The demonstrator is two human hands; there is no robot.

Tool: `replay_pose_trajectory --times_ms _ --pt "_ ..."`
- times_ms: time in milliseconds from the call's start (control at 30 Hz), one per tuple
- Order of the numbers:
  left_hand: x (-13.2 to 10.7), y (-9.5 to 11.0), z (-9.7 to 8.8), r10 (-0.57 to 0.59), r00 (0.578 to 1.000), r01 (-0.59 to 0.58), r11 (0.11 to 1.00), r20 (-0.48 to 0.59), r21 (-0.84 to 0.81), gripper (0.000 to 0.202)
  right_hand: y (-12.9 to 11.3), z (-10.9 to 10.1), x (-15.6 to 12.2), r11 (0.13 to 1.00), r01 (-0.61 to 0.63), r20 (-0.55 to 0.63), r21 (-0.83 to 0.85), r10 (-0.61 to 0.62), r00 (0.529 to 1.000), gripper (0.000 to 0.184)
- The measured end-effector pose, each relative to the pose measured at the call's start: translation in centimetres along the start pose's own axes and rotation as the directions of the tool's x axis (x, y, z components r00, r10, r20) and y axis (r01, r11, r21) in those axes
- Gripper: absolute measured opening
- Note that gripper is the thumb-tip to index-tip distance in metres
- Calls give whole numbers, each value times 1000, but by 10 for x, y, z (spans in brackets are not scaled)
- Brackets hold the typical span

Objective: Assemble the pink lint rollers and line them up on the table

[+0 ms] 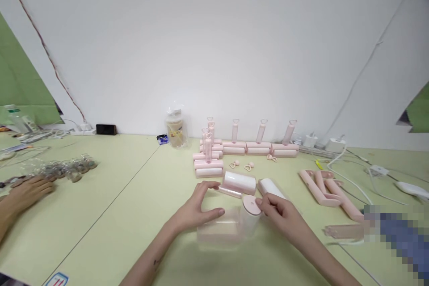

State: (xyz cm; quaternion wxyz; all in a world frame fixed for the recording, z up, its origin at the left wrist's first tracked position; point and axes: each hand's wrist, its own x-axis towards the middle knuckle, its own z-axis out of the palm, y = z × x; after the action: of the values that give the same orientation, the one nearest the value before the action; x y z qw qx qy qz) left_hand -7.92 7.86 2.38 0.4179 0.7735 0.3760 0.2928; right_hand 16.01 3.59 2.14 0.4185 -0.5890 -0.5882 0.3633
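My right hand (279, 212) pinches the rim of a pale pink round cap on a white roll (250, 216), which stands upright and looks like a lint roller. To the left of that roll, my left hand (201, 208) has its thumb and fingers apart. Its fingertips are close to a thin clear pink tube (230, 192); whether they touch it I cannot tell. Under the left thumb lies a see-through pink cover (219, 232). Just behind are a white roll in a pink holder (239, 182) and another white roll (271, 187), partly hidden by my right hand.
Pink lint rollers (258, 148) with upright handles line the wall. Small heart-shaped pink loops (249, 166) lie before them. Pink frames (321, 187), cables and chargers (335, 144) are at right. A bagged cup (176, 129) stands behind. Another person's hand (31, 190) rests by small clear items at left.
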Motion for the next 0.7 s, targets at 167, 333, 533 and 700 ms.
replay_pose_trajectory --times_ms 167,333,533,700 --pt "11 25 35 225 974 -225 974 24 5 56 4 2 1 998 31 -25 -47 -32 999 40" --pt "17 25 53 240 971 -239 970 -10 37 40 7 6 2 1000 16 -92 -17 -17 996 38" --pt "18 20 62 232 969 -229 973 -81 40 40 7 11 2 990 -9 -102 139 23 995 41" --pt "18 24 62 174 971 -192 976 -165 -102 34 10 11 1 921 -76 -44 382 100 994 39"
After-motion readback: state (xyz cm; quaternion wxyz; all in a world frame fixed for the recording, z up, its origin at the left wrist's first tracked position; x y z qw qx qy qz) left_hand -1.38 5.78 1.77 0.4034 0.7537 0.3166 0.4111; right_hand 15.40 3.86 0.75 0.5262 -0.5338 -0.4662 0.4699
